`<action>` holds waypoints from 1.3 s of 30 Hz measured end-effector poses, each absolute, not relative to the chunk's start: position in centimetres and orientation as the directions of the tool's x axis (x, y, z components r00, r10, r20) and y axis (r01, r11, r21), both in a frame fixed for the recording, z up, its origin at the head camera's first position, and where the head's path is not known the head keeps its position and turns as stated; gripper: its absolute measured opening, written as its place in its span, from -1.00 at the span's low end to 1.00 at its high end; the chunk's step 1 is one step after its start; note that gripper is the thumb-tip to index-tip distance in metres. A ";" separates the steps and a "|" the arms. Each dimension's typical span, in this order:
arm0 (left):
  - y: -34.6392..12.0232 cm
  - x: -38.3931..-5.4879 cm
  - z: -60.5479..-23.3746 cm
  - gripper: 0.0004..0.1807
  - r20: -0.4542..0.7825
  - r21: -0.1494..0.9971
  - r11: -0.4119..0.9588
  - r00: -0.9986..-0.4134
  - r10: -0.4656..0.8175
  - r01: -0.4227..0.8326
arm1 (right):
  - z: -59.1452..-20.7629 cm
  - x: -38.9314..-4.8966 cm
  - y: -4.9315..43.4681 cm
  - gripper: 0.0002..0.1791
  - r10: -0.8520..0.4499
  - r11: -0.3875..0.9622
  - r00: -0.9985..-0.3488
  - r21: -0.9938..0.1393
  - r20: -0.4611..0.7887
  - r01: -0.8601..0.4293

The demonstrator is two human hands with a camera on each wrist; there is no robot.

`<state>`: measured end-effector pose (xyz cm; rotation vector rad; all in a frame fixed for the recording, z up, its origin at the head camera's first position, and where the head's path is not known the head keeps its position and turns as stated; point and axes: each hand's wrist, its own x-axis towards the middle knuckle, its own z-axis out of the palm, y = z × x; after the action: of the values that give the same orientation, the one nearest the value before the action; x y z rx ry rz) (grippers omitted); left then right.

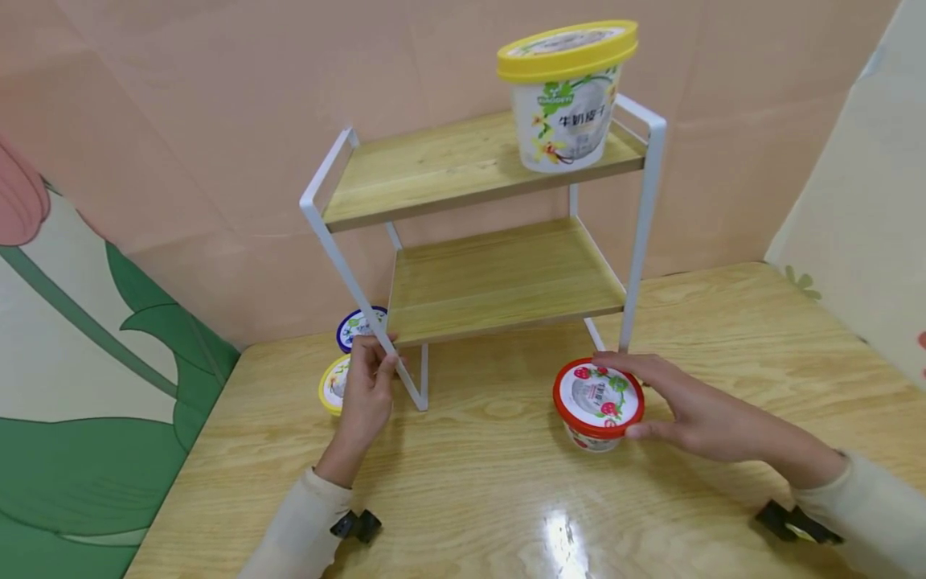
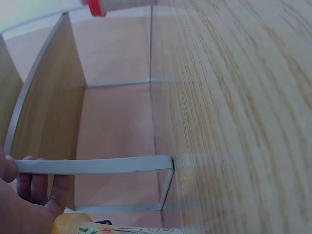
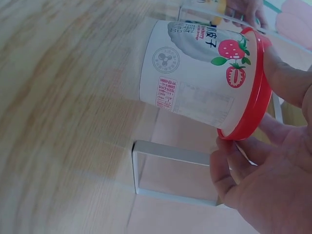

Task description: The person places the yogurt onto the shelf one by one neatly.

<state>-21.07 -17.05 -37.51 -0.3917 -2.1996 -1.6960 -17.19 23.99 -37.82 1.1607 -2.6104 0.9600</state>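
Note:
A two-tier rack with wooden shelves (image 1: 434,173) and a white metal frame (image 1: 340,261) stands on the table. At its lower left, my left hand (image 1: 370,390) grips the front upright, thumb on one side and fingers behind, as the left wrist view also shows. My right hand (image 1: 694,410) holds a red-lidded tub (image 1: 596,400) by its lid, thumb and fingers around the rim. Strawberries are printed on this tub's white side (image 3: 195,73). It is upright in front of the rack's right end, its base close to the tabletop.
On the top shelf's right end stands a large yellow-lidded tub (image 1: 567,96). Behind my left hand, partly hidden, are a smaller yellow-lidded tub (image 1: 334,384) and a blue-lidded tub (image 1: 354,326). The wooden table (image 1: 470,498) meets a pink wall covering (image 1: 217,121) at the back.

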 end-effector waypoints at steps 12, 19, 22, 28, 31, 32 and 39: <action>-17.0 -21.2 -37.6 -0.88 0.436 0.871 0.248 -0.900 0.012 0.425 | -38.2 -17.1 23.5 0.04 -0.548 0.557 -0.773 -0.551 0.319 -0.622; -16.9 -21.3 -37.6 -0.89 0.436 0.872 0.246 -0.900 0.004 0.423 | -38.6 -17.1 23.0 0.06 -0.507 0.538 -0.822 -0.649 0.261 -0.538; -17.0 -21.2 -37.6 -0.90 0.431 0.874 0.249 -0.902 0.001 0.418 | -38.6 -17.1 22.8 0.09 -0.498 0.539 -0.833 -0.667 0.240 -0.514; -17.0 -21.2 -37.5 -0.89 0.428 0.875 0.249 -0.904 0.002 0.415 | -38.6 -16.9 22.5 0.06 -0.485 0.567 -0.847 -0.660 0.216 -0.493; -16.9 -21.2 -37.5 -0.90 0.431 0.874 0.249 -0.903 0.003 0.418 | -38.7 -16.9 22.5 0.05 -0.479 0.589 -0.851 -0.641 0.213 -0.492; -16.9 -21.2 -37.5 -0.91 0.432 0.873 0.249 -0.902 0.001 0.418 | -38.7 -16.9 22.5 0.06 -0.476 0.596 -0.853 -0.636 0.213 -0.491; -16.8 -21.2 -37.5 -0.93 0.438 0.875 0.232 -0.899 -0.009 0.424 | -38.8 -17.0 22.5 0.07 -0.459 0.608 -0.859 -0.623 0.229 -0.491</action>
<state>-21.21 -16.85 -37.54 -0.3847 -2.1601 -1.7097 -16.95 22.50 -38.84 0.8202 -2.7756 1.0976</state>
